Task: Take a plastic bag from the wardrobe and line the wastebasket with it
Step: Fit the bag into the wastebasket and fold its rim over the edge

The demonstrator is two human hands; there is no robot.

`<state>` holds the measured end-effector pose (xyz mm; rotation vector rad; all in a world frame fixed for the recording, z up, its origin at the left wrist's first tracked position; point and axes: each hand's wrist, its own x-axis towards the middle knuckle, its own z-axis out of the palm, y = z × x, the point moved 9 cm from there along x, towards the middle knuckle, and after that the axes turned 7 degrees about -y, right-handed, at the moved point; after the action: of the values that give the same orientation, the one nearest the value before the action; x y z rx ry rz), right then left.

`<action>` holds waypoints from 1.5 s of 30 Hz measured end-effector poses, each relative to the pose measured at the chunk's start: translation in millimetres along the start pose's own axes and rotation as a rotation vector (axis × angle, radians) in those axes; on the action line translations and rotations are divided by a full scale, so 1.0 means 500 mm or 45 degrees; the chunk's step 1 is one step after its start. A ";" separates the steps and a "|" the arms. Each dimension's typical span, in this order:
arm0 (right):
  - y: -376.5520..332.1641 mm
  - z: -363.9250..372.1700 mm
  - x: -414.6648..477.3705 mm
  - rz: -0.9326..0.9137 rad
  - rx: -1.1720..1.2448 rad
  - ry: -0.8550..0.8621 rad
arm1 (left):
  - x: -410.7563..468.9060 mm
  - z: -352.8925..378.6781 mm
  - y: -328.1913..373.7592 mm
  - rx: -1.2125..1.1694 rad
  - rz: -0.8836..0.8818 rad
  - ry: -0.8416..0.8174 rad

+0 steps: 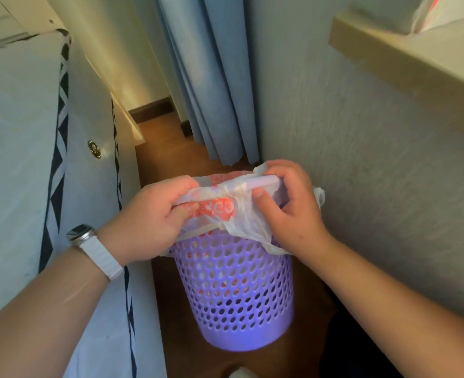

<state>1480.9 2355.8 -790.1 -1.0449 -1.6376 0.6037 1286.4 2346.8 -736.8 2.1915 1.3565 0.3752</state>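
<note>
Wastebasket (235, 293): stands on floor between bed and wall; light, may tip if rim is pulled sideways.
Plastic bag (225, 211): bunched over rim, partly inside; thin film may tear or slip off.
Left hand (154, 219): clamped on bag.
Right hand (288, 205): clamped on bag.

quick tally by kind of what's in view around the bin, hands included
hands: 2, left hand and right hand, both gripping the bag
bag: 1, white with red print, over the basket's mouth
basket: 1, purple, perforated
watch: 1, on the left wrist
curtain: 1, blue
total: 6
</note>
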 end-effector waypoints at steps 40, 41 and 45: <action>-0.011 -0.005 0.031 0.188 0.010 -0.085 | 0.002 -0.054 0.063 0.212 0.181 0.577; 0.000 -0.011 0.030 0.258 0.087 -0.056 | 0.001 -0.055 0.061 0.185 0.186 0.588; 0.009 -0.024 0.022 0.341 0.180 0.045 | -0.005 -0.054 0.064 0.106 0.216 0.616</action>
<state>1492.9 2366.1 -784.7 -1.1715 -1.4126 0.8605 1295.7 2341.2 -696.5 2.3882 1.4456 0.9803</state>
